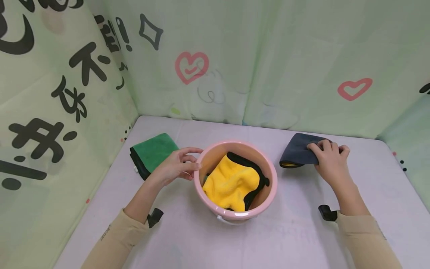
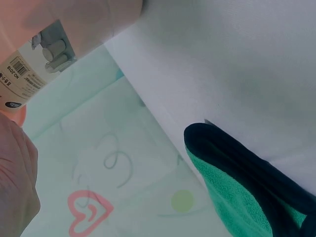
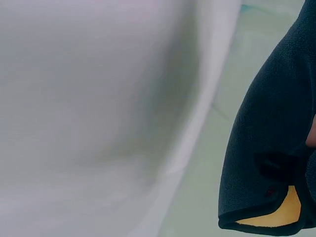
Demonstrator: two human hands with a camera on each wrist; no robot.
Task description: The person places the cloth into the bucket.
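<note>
A pink bucket (image 1: pixel 235 215) stands on the table with a yellow cloth (image 1: pixel 231 183) edged in black inside it. My left hand (image 1: pixel 176 164) touches the left side of the bucket's rim, its fingers along the outside. In the left wrist view, that hand (image 2: pixel 17 177) shows below the bucket's labelled wall (image 2: pixel 98 19). To the right, my right hand (image 1: pixel 332 160) grips a folded dark grey cloth (image 1: pixel 297 149) whose yellow underside peeks out. The right wrist view shows this cloth (image 3: pixel 266 133) above the table, with only a bit of a finger visible.
A folded green cloth (image 1: pixel 156 149) with black edging lies left of the bucket, behind my left forearm. The white-covered table (image 1: pixel 268 243) meets printed fabric walls (image 1: pixel 268 74) at its back and left. A white handle (image 1: pixel 231 222) hangs at the bucket's front.
</note>
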